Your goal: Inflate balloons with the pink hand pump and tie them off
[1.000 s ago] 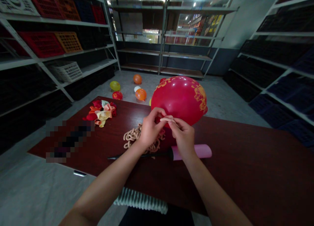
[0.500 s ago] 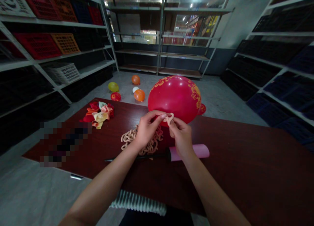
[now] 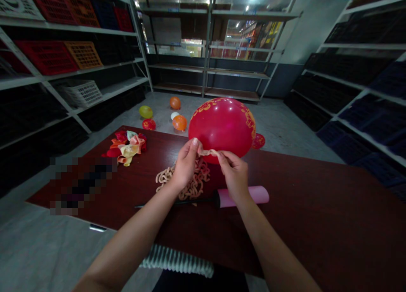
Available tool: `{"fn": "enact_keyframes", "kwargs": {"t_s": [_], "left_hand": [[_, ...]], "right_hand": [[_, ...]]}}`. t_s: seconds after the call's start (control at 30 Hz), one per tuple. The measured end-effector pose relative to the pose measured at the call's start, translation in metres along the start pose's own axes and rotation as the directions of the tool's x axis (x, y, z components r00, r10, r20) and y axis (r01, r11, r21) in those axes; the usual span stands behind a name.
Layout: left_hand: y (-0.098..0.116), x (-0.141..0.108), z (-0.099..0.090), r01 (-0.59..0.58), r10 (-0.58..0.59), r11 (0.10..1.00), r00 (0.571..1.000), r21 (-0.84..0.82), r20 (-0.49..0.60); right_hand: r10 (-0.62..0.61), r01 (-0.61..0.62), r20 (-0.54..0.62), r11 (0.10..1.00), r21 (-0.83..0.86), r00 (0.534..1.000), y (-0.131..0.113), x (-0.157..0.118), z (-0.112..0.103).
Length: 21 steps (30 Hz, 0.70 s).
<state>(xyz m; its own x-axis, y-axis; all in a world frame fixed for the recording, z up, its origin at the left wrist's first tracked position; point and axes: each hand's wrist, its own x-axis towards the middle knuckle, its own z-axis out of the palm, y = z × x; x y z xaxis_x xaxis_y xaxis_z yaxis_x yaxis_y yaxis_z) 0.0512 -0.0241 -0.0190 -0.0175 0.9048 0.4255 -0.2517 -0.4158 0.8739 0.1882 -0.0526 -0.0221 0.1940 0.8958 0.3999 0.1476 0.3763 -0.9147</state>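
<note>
Between both hands a short length of beige cord [image 3: 209,152] is pulled out sideways, slightly twisted. One end is pinched by my left hand [image 3: 185,165], the other by my right hand [image 3: 235,173]. Just behind it rests a large inflated red balloon [image 3: 222,127] with gold flower prints; whether the cord is fastened to it cannot be seen. A loose heap of the same beige cord [image 3: 195,186] lies under my left hand, partly covered by it. Below my right hand is a pink balloon pump [image 3: 258,196] with a thin black nozzle pointing left.
Limp balloons [image 3: 130,148] are piled on the brown table [image 3: 317,207] at left, near a blurred-out patch. On the floor beyond lie several small balloons [image 3: 179,122], and a red balloon [image 3: 258,141] shows behind the large one. Shelves with crates [image 3: 46,57] flank both sides.
My hands have moved apart, my left hand leftward, and the looped cord between them is now stretched into a nearly straight line. The large balloon has shifted slightly left.
</note>
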Motion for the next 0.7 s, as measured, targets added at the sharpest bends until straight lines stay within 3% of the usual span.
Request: {"fn": "enact_keyframes", "kwargs": {"t_s": [0.2, 0.3, 0.4, 0.53, 0.7], "left_hand": [[0.001, -0.004, 0.002, -0.073, 0.061, 0.995, 0.982, 0.062, 0.177], [0.003, -0.006, 0.004, -0.094, 0.079, 0.993, 0.981, 0.075, 0.178], [0.008, -0.008, 0.005, -0.069, 0.063, 0.997, 0.979, 0.026, 0.193], [0.015, -0.015, 0.007, -0.041, 0.057, 0.997, 0.955, -0.060, 0.292], [0.022, -0.022, 0.008, -0.023, 0.043, 0.998, 0.933, -0.061, 0.358]], "right_hand": [[0.019, -0.018, -0.020, 0.999, 0.051, 1.000, 0.006, 0.002, -0.003], [0.014, -0.013, -0.023, 0.998, 0.054, 1.000, 0.005, 0.002, -0.004], [0.008, -0.007, -0.052, 1.000, 0.026, 0.999, 0.005, 0.003, -0.005], [0.008, -0.007, -0.111, 1.000, 0.017, 0.994, 0.011, 0.005, -0.007], [0.144, -0.114, -0.144, 0.974, 0.196, 0.979, 0.013, 0.006, -0.005]]}}
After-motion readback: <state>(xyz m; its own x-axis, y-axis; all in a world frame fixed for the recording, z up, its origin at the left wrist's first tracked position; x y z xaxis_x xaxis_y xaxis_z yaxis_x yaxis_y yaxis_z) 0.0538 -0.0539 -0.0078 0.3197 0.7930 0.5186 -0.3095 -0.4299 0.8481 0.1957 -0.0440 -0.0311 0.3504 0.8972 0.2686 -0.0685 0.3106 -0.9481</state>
